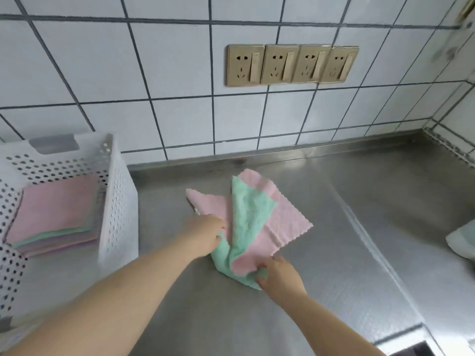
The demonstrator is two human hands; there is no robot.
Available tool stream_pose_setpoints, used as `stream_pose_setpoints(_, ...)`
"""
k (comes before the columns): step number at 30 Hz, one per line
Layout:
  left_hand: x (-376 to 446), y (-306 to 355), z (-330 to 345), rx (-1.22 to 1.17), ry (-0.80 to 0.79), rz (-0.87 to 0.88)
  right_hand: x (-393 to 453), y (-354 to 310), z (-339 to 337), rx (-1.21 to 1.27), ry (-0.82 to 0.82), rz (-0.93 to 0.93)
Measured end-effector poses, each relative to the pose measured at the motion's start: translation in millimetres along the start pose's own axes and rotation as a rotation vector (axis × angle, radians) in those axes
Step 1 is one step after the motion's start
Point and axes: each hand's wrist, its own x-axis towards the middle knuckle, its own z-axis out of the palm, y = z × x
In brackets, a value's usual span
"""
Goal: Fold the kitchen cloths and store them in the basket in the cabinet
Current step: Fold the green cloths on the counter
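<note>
Both hands on the cloth, ready to spread it for folding

Our left hand [205, 233] pinches the pink-and-green cloth [253, 224] at its left edge; our right hand [279, 274] pinches the near corner. The cloth lies rumpled on the steel counter [359, 201], stretching away toward the wall — soft, fluffy, scallop-edged. The basket [117, 201] stands to our left, nearer the left hand.

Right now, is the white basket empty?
No: the white basket on the steel counter already holds a stack of folded cloths, pink on top.
</note>
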Motion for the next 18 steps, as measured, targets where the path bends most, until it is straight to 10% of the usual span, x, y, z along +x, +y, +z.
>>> stream_pose_setpoints(10,-1.5,-23.5,24.2,0.232,0.099,-0.222,53.9,29.5,-3.1,-0.031,-0.068,-0.348)
stream_pose_setpoints(18,17.9,-46.7,17.8,0.174,0.261,-0.305,137.8,31.2,-59.9,-0.055,0.177,-0.372)
